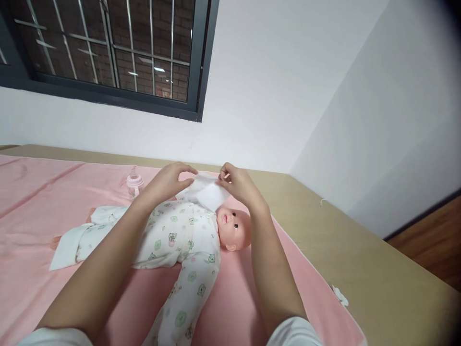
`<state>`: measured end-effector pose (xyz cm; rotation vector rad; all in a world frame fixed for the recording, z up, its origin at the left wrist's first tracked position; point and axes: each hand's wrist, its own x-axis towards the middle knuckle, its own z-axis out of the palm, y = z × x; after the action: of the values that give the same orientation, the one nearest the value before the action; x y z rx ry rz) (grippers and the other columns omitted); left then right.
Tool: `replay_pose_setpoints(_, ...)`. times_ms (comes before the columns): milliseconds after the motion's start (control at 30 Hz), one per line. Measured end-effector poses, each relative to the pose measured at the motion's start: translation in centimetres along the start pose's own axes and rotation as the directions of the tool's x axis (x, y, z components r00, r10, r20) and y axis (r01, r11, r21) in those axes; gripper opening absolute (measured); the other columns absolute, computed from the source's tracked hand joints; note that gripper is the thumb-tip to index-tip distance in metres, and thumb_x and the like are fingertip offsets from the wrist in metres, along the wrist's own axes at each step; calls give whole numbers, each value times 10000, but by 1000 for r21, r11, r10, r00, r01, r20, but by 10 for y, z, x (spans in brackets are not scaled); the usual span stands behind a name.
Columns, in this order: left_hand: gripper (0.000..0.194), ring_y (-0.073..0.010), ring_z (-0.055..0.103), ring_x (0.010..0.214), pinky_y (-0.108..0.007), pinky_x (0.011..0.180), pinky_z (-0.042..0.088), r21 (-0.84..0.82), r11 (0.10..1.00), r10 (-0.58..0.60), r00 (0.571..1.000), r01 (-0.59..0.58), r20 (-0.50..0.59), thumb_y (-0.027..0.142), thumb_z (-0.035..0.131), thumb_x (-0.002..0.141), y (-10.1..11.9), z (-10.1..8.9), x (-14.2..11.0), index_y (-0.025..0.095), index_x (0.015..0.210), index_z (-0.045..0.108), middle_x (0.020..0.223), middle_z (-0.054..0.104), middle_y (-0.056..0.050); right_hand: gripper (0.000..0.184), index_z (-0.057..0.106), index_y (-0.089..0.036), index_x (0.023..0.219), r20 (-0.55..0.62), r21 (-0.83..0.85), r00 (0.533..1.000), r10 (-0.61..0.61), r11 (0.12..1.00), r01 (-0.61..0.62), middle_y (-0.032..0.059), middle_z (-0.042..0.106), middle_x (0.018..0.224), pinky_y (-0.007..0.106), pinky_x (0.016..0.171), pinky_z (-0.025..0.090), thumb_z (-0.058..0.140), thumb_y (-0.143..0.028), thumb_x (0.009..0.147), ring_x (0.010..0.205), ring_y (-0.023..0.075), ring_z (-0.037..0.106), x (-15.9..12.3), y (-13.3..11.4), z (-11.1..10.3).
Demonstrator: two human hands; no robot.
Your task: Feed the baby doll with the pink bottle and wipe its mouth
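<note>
A baby doll (234, 226) lies on its back, head to the right, in a white suit (173, 235) printed with small green bears. Just beyond its head and far arm, a thin white cloth or wipe (212, 192) is stretched between my hands. My left hand (173, 178) has thumb and forefinger at the cloth's left edge, the fingertips partly hidden by it. On the other side my right hand (236, 182) pinches the upper right corner, its other fingers curled. My right forearm passes in front of the top of the doll's head.
A pink blanket (32, 230) lies under the doll on a wooden surface (306, 216). Beyond my left wrist stands a pink-capped baby bottle (134, 183). A small white scrap (340, 295) lies near the blanket's right edge. Behind are a white wall and a barred window (118, 48).
</note>
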<state>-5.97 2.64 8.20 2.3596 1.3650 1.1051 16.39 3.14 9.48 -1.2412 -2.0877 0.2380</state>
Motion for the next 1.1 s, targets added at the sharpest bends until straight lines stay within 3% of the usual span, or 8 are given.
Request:
replay_pose_setpoints(100, 288, -247, 572, 1145, -374, 975, 439, -15, 999, -50, 999, 49, -18, 335, 528, 829, -9, -13, 0, 255, 1054, 689, 1201, 662, -15, 70, 509, -173, 721, -26, 0, 996, 81, 997, -81, -6, 608, 770, 208, 622, 364, 540, -134, 770, 689, 106, 552, 4, 22, -6)
replay_pose_setpoints(233, 267, -254, 612, 1039, -366, 932, 458, -48, 984, -176, 981, 173, -83, 352, 523, 786, -25, -36, -2, 261, 945, 718, 1108, 693, -7, 133, 610, -165, 775, -7, 19, 982, 190, 982, -190, 20, 667, 874, 198, 620, 390, 498, -102, 740, 712, 107, 560, 7, 57, -11)
replay_pose_setpoints(367, 277, -260, 626, 962, -343, 867, 472, -105, 942, -333, 927, 319, -170, 374, 544, 741, -42, -57, -6, 226, 891, 724, 970, 710, -29, 212, 670, -149, 729, 42, -37, 942, 332, 943, -331, 34, 679, 822, 184, 592, 399, 478, -61, 712, 698, 109, 562, 9, 87, -13)
replay_pose_setpoints(467, 281, -260, 610, 1007, -335, 881, 452, -153, 920, -388, 892, 360, -233, 360, 549, 737, -51, -68, -11, 203, 898, 717, 969, 706, -41, 253, 696, -138, 716, 65, -117, 903, 424, 902, -416, 40, 678, 778, 178, 571, 395, 472, -23, 692, 652, 102, 559, 10, 103, -13)
replay_pose_setpoints(667, 269, -238, 617, 972, -325, 865, 446, -133, 900, -435, 857, 414, -277, 345, 573, 755, -57, -76, -15, 208, 935, 719, 980, 703, -30, 367, 744, -143, 788, 29, -307, 855, 518, 819, -485, 68, 704, 841, 201, 572, 392, 462, 42, 645, 619, 104, 559, 11, 116, -11)
replay_pose_setpoints(833, 251, -234, 622, 962, -305, 815, 451, -107, 898, -439, 856, 426, -275, 352, 588, 767, -56, -76, -15, 217, 934, 717, 966, 705, -27, 308, 749, -149, 766, 29, -411, 829, 558, 763, -499, 85, 689, 817, 229, 574, 395, 523, 29, 655, 539, 90, 532, 9, 124, -9)
replay_pose_setpoints(1000, 220, -228, 621, 952, -295, 795, 449, -93, 898, -438, 856, 430, -274, 348, 593, 788, -54, -76, -16, 228, 926, 716, 973, 704, -11, 257, 760, -154, 838, 12, -469, 737, 676, 655, -593, 126, 687, 817, 284, 604, 454, 619, -32, 661, 604, 163, 610, 6, 123, -11)
replay_pose_setpoints(1100, 202, -232, 618, 953, -305, 811, 444, -79, 890, -452, 850, 448, -270, 327, 588, 802, -53, -78, -17, 227, 926, 713, 963, 703, -8, 306, 751, -147, 934, -17, -469, 716, 698, 627, -622, 159, 702, 883, 312, 637, 464, 595, -33, 696, 685, 213, 653, 4, 121, -12)
